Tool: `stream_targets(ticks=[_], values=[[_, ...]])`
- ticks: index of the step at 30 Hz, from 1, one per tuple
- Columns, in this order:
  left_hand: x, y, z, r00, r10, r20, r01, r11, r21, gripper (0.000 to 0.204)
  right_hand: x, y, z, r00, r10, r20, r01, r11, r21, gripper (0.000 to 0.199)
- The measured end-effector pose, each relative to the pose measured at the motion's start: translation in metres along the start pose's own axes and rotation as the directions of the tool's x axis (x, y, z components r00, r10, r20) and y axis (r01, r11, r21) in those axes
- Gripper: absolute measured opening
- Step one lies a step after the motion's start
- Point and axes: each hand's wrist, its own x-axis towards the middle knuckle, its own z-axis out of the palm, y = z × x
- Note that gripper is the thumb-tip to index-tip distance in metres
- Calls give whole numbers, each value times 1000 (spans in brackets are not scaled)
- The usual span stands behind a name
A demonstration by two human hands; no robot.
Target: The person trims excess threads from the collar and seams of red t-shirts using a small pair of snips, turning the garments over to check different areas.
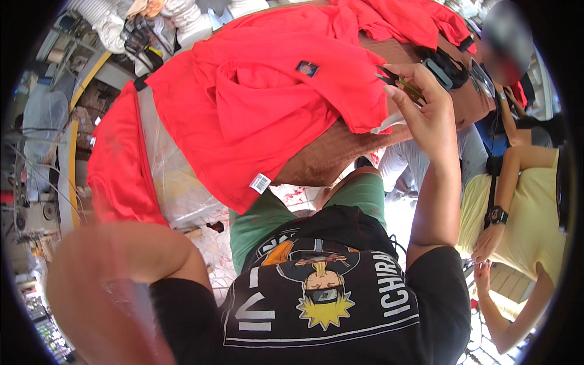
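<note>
My right hand (426, 112) is raised at the right edge of a red garment (267, 103) spread over a brown table (331, 152). Its fingers pinch a small pair of thread snips (398, 80) with dark blades and a yellow-green grip, the tips touching the garment's hem. A white strip (387, 126) hangs from the hem just below my thumb. The garment carries a small dark square label (308, 68) and a white barcode tag (260, 182). My left arm (121, 267) is bent at the lower left; its hand is out of view.
More red garments lie at the table's far end (413, 18) and hang over a plastic-covered stand on the left (118, 170). A person in a yellow top (523, 219) with a black wristwatch sits close on my right. Cluttered shelves stand at far left.
</note>
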Motion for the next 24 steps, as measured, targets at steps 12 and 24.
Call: stream_targets(ticks=[12,24], values=[[7,78,6,183,898,400,-667,413,-620,13,-4,9,21,997,-75,30,77,993,-94,21],[8,-160,153,809,-558,185,345,706,618,35,-27,71,78,964,176,200,-57,870,-489,24]])
